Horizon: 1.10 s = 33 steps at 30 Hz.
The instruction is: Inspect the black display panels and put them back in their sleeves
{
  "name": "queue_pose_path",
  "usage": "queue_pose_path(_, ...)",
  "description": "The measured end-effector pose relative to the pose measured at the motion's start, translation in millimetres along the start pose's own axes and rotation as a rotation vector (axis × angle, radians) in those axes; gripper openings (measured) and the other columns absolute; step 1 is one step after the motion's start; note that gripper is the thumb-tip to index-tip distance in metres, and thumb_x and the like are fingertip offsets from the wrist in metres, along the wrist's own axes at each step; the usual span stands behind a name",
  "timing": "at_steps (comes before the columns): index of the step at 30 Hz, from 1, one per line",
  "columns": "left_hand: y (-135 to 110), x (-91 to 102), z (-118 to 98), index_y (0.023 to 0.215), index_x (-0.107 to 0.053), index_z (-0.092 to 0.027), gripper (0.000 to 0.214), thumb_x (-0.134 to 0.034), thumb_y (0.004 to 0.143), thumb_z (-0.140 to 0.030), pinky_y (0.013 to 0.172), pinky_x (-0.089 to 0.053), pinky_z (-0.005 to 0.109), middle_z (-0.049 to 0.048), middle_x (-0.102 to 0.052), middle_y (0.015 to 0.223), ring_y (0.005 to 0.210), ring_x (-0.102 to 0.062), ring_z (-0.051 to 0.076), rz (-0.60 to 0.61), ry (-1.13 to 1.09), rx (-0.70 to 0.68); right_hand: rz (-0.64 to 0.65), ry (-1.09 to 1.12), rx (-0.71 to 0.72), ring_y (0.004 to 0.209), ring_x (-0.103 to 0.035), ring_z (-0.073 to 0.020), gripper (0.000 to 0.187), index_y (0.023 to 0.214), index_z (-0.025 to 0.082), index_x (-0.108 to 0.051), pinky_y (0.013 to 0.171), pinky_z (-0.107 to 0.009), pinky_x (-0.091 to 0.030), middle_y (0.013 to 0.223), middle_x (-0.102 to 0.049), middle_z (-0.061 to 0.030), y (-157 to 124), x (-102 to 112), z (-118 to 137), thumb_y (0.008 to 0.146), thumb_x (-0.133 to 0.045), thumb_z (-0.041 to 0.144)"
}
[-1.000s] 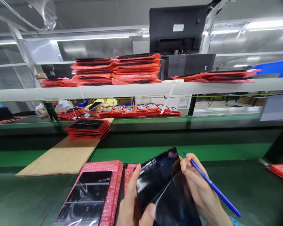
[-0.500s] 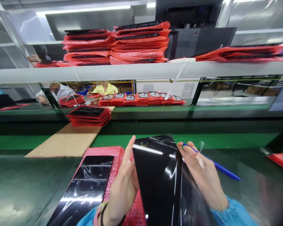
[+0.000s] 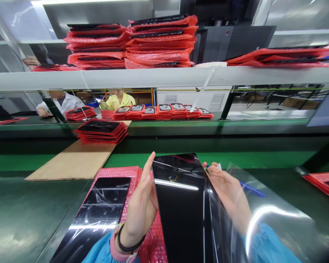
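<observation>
A glossy black screen panel (image 3: 181, 204) stands tilted in front of me. My left hand (image 3: 142, 208) grips its left edge, thumb pointing up along the side. At the upper right edge, my right hand (image 3: 227, 190) has its fingers curled, with a blue pen (image 3: 252, 189) tucked in them. A clear plastic film (image 3: 279, 215) stretches from the panel's right side across that hand and forearm; whether the fingertips pinch it I cannot tell. To the left, another black screen panel (image 3: 98, 208) lies on pink bubble-wrap sheets (image 3: 153, 243).
A wooden board (image 3: 71, 160) carries a stack of red-wrapped panels (image 3: 101, 131). Across the bench sit more red packs (image 3: 164, 111) and two people. Overhead, a shelf (image 3: 153, 78) holds red-bagged stacks (image 3: 161, 44). Another red stack (image 3: 325, 186) lies at the right edge.
The clear film has come away to the right and now spreads over my right hand and the pen. The panel stays between my hands; the view has shifted slightly.
</observation>
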<state>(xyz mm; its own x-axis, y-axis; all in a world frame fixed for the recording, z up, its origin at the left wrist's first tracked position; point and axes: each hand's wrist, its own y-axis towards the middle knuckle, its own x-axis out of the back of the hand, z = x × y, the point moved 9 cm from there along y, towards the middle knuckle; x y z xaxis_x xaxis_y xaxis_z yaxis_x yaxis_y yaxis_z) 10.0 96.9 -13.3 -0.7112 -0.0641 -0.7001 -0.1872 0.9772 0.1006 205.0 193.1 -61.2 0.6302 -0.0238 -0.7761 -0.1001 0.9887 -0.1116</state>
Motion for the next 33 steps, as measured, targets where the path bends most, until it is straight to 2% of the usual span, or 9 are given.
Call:
queue_pose_path(3,0.6,1.4,-1.4,0.134,-0.05,-0.029,0.045,-0.051,0.089,-0.031,0.116,-0.02,0.029,-0.0068,-0.046,0.146,0.143,-0.02,0.016,-0.007,0.023,-0.017,-0.062,-0.067,-0.022,0.086,-0.069,-0.0161,0.037,0.083,0.023,-0.059,0.083,-0.026,-0.058,0.072,-0.067,0.0047,-1.7,5.0,-3.0,0.054,-0.075,0.008)
queue_pose_path(7,2.8,3.9,-1.3,0.133,-0.051,-0.028,0.043,-0.049,0.09,-0.031,0.117,-0.017,0.027,-0.0072,-0.045,0.147,0.144,-0.016,0.013,-0.018,0.063,-0.036,-0.129,-0.183,-0.011,0.085,-0.069,-0.0159,0.049,0.095,0.023,-0.063,0.066,-0.02,-0.056,0.086,-0.074,0.0015,-7.6,12.0,-3.0,0.052,-0.078,0.005)
queue_pose_path(12,3.4,10.1,-0.4,0.132,-0.052,-0.03,0.041,-0.047,0.092,-0.037,0.115,-0.005,0.019,-0.0115,-0.036,0.152,0.144,-0.011,0.008,-0.041,0.237,-0.117,0.205,-0.508,0.238,0.119,-0.057,-0.022,0.048,0.107,0.029,-0.056,0.098,-0.033,-0.046,0.128,-0.063,-0.0029,-16.2,-16.2,6.1,0.066,-0.076,0.014)
queue_pose_path(15,4.7,24.9,10.6,0.139,-0.042,-0.034,0.056,-0.057,0.085,-0.038,0.116,-0.006,0.024,-0.0113,-0.026,0.156,0.145,-0.007,0.013,-0.055,0.408,-0.048,0.231,-0.714,0.39,0.13,-0.048,-0.024,0.042,0.114,0.032,-0.05,0.105,-0.04,-0.041,0.142,-0.051,-0.0046,-11.7,-7.8,13.6,0.077,-0.069,0.025)
queue_pose_path(19,13.3,59.4,25.4,0.146,-0.026,-0.033,0.085,-0.069,0.074,-0.028,0.116,-0.011,0.028,-0.0082,-0.015,0.16,0.146,-0.007,0.015,-0.083,0.687,0.057,0.051,-0.878,0.579,0.131,-0.045,-0.027,0.034,0.11,0.027,-0.048,0.107,-0.046,-0.037,0.138,-0.052,-0.0103,12.5,40.1,41.8,0.082,-0.064,0.039)
queue_pose_path(24,30.6,100.9,48.4,0.15,-0.014,-0.021,0.079,-0.056,0.085,-0.032,0.116,-0.01,0.031,0.0009,-0.006,0.161,0.146,-0.005,0.018,-0.163,0.806,0.143,0.077,-1.049,0.426,0.096,-0.067,-0.0242,0.023,0.097,0.017,-0.061,0.092,-0.047,-0.049,0.1,-0.069,-0.0076,51.2,94.7,29.8,0.084,-0.066,0.036)
queue_pose_path(28,38.7,131.3,73.6,0.146,-0.025,-0.006,0.061,-0.045,0.092,-0.027,0.117,-0.012,0.035,0.0161,-0.019,0.158,0.144,-0.016,0.021,-0.244,0.85,0.208,0.144,-1.156,0.297,0.084,-0.066,-0.0179,0.018,0.102,0.015,-0.062,0.077,-0.039,-0.055,0.098,-0.067,-0.0038,67.5,111.0,0.0,0.091,-0.059,0.028)
queue_pose_path(31,40.3,149.8,85.4,0.141,-0.034,-0.011,0.054,-0.048,0.092,-0.029,0.115,-0.015,0.051,0.0179,-0.025,0.155,0.143,-0.022,0.028,-0.306,0.878,0.22,0.17,-1.199,0.243,0.081,-0.066,-0.0168,0.018,0.102,0.014,-0.062,0.073,-0.036,-0.056,0.097,-0.067,-0.0037,76.0,116.5,-13.9,0.091,-0.06,0.028)
queue_pose_path(33,40.7,153.0,87.1,0.139,-0.037,-0.011,0.053,-0.05,0.091,-0.028,0.115,-0.014,0.051,0.0173,-0.028,0.154,0.142,-0.023,0.027,-0.307,0.891,0.199,0.167,-1.21,0.237,0.08,-0.066,-0.0167,0.019,0.103,0.014,-0.062,0.072,-0.036,-0.056,0.098,-0.067,-0.0038,80.6,120.3,-15.9,0.092,-0.059,0.029)
